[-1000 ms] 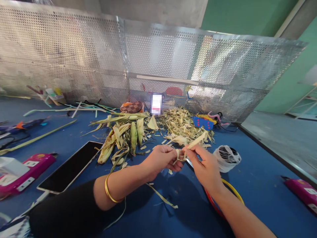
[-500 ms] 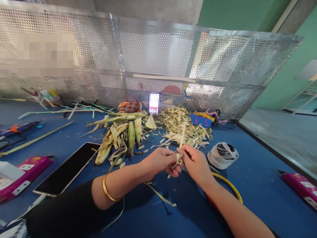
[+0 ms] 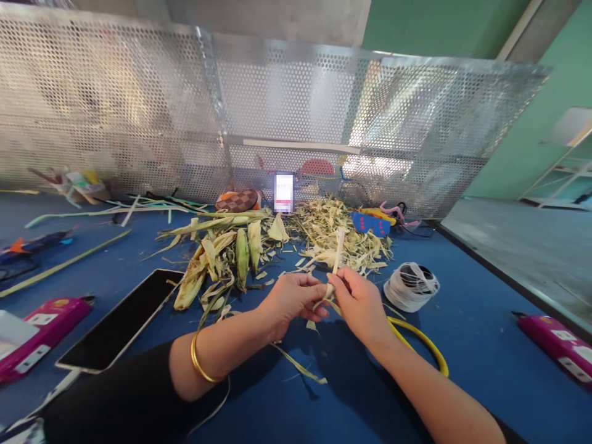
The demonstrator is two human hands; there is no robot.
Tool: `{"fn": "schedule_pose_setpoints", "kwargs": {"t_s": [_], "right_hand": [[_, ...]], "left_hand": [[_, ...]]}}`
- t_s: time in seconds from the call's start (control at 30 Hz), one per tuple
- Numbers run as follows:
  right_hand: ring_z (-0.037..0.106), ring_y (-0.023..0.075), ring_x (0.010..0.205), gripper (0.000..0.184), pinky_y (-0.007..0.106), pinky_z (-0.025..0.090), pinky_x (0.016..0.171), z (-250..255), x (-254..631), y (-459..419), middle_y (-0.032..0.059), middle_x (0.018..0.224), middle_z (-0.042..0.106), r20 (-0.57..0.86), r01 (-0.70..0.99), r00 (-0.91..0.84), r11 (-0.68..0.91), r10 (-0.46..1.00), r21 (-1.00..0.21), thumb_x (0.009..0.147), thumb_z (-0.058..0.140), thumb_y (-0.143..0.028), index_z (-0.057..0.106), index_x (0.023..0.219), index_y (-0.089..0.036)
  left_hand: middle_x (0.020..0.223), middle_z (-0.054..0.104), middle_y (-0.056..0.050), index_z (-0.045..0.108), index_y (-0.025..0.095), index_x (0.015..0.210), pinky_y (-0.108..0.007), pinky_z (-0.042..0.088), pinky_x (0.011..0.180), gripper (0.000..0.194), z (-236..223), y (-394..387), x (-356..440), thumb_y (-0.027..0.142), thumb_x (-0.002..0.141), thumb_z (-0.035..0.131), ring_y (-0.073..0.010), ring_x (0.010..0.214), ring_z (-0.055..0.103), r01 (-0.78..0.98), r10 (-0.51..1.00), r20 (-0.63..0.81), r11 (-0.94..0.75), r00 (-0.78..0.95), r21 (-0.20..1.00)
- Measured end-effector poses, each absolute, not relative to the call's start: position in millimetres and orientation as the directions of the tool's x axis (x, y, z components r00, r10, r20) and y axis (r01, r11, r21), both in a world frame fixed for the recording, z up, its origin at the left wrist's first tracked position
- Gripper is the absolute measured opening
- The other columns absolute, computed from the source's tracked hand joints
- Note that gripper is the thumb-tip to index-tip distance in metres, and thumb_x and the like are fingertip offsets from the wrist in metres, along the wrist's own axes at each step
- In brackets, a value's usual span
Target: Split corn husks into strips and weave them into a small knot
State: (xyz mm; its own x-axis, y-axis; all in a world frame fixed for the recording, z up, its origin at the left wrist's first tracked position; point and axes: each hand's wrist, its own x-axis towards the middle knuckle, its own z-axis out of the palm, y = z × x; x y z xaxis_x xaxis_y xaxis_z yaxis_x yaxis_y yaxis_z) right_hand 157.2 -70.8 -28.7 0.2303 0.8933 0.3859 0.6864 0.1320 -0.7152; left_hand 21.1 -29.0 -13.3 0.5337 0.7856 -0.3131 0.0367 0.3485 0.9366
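Between my two hands is a pale strip of corn husk (image 3: 339, 250), its free end sticking up and its lower part looped near my fingertips. My left hand (image 3: 298, 300) pinches the looped part between thumb and fingers. Thumb and forefinger of my right hand (image 3: 358, 305) close on the strip where its upright end begins. Beyond them lie a heap of shredded husk (image 3: 328, 225) and, to its left, larger husk leaves (image 3: 210, 262). A loose husk strip (image 3: 303, 365) rests on the blue table below my left hand.
A spool of white string (image 3: 411, 288) and a yellow ring (image 3: 428, 342) are at my right. On the left lie a tablet (image 3: 123, 320) and a magenta power strip (image 3: 44, 336); another power strip (image 3: 557, 345) sits far right. A perforated metal screen (image 3: 287, 92) stands behind.
Both hands still hold the husk strip. My left fingers have shifted around the loop, and the loop lies flatter between the hands. The whole view has moved slightly.
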Motion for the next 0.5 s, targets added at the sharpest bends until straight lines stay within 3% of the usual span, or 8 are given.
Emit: {"fn": "schedule_pose_setpoints", "kwargs": {"t_s": [0.23,0.4,0.5], "right_hand": [[0.039,0.0109,0.045,0.029,0.023,0.029,0.047,-26.6,160.3,-71.2,-0.0062,0.047,0.044,0.462,0.739,0.267,0.128,0.846,-0.662,0.086,0.044,-0.038,0.045,0.062,-0.022],[0.042,0.012,0.047,0.029,0.023,0.03,0.049,-27.7,159.8,-70.8,-0.0046,0.049,0.049,0.443,0.75,0.282,0.092,0.851,-0.655,0.086,0.044,-0.039,0.046,0.064,-0.022],[0.043,0.0125,0.048,0.028,0.023,0.031,0.049,-27.9,158.0,-70.5,-0.0036,0.05,0.051,0.429,0.752,0.266,0.092,0.863,-0.652,0.086,0.045,-0.039,0.049,0.064,-0.021]], "left_hand": [[0.075,0.068,-0.007,0.065,0.011,0.077,-0.022,0.049,0.054,0.026,-9.0,-32.7,19.3,0.035,0.067,0.068,-0.0128,0.059,0.062,-0.06,0.746,-0.255,0.367,0.616,0.928],[0.069,0.063,-0.002,0.066,0.012,0.076,-0.021,0.046,0.05,0.029,-9.2,-38.7,21.7,0.029,0.055,0.077,-0.0113,0.057,0.059,-0.076,0.792,-0.188,0.282,0.581,0.956],[0.067,0.062,-0.001,0.067,0.012,0.073,-0.019,0.042,0.046,0.024,-12.8,-41.7,24.0,0.028,0.057,0.076,-0.0089,0.053,0.055,-0.048,0.822,-0.173,0.237,0.543,0.97]]}}
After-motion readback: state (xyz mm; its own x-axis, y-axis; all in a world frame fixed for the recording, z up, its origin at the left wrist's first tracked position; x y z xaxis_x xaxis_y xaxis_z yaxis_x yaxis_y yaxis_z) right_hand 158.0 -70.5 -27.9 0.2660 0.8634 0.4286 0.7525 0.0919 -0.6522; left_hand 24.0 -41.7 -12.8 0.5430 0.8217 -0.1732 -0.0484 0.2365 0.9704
